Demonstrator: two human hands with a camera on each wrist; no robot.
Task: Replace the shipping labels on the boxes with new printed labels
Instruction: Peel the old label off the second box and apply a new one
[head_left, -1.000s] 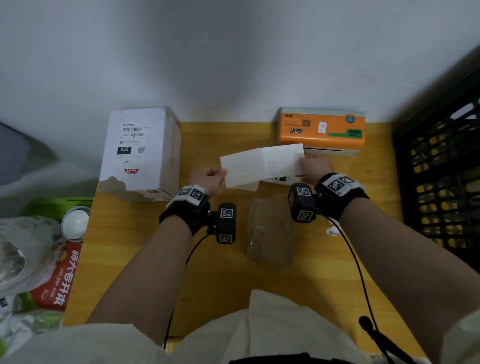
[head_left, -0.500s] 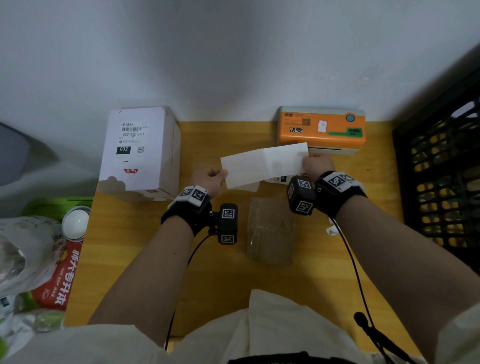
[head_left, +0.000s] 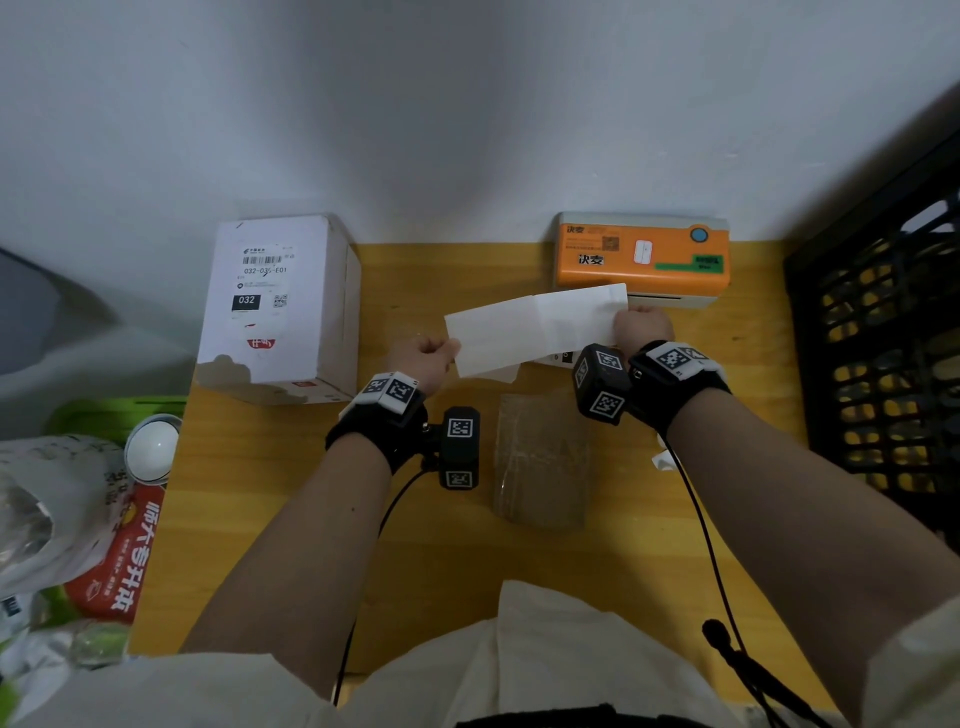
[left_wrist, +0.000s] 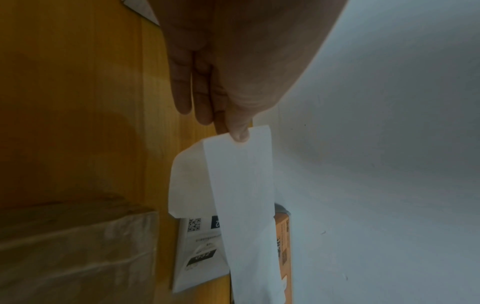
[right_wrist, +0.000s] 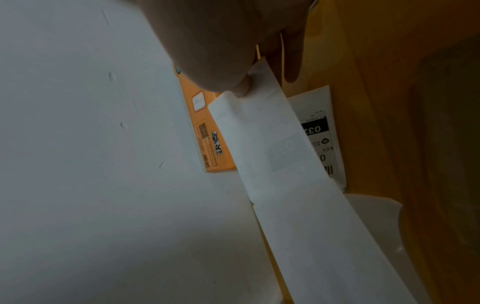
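I hold a white label strip (head_left: 535, 327) stretched level above the wooden table (head_left: 415, 545), blank side towards me. My left hand (head_left: 423, 358) pinches its left end (left_wrist: 241, 135); my right hand (head_left: 641, 327) pinches its right end (right_wrist: 246, 88). Faint reversed print "032" shows through the strip (right_wrist: 283, 152). Under it on the table lies another printed label (right_wrist: 319, 133) and a loose white sheet (left_wrist: 189, 181). A white box (head_left: 275, 306) with a shipping label (head_left: 262, 280) stands at the back left. The orange label printer (head_left: 641, 254) sits at the back right.
A flat brown parcel (head_left: 543, 457) lies between my wrists. A black crate (head_left: 883, 353) bounds the right side. Bags and a red package (head_left: 119, 556) crowd the left edge beside a white round lid (head_left: 153, 447). The wall stands just behind the table.
Both hands have lifted the strip slightly and carried it a little towards the printer; the right end rose more. The grip is unchanged.
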